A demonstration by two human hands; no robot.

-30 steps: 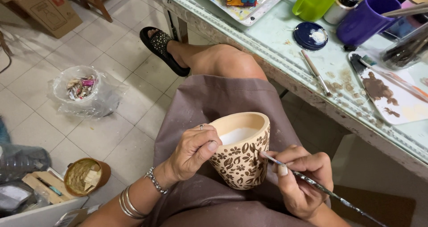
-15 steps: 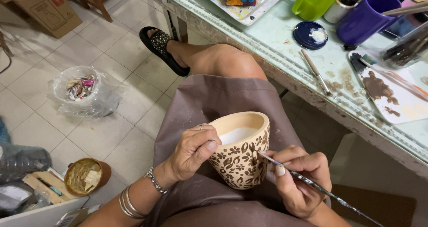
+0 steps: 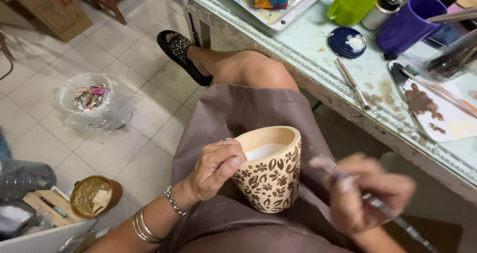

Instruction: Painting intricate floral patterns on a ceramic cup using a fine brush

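Observation:
My left hand (image 3: 214,166) grips the rim of a tan clay pot (image 3: 271,176) that rests tilted on my lap; brown flowers and leaves are painted over its side, and its inside is pale. My right hand (image 3: 370,193), blurred by motion, holds a thin paintbrush (image 3: 392,218) a short way to the right of the pot, with the brush tip off the pot's surface. Bracelets circle my left wrist.
A worktable (image 3: 318,59) runs along the right with a white palette smeared brown (image 3: 437,109), a loose brush (image 3: 353,83), a dark blue lid (image 3: 348,42), a purple mug (image 3: 407,22) and a green jug (image 3: 355,3). On the tiled floor: a bag of scraps (image 3: 92,101), a small brown bowl (image 3: 94,196), a cardboard box (image 3: 52,7).
My right hand has pulled the brush away from the pot's side toward the right. The view has tilted slightly. My left hand keeps its grip on the rim.

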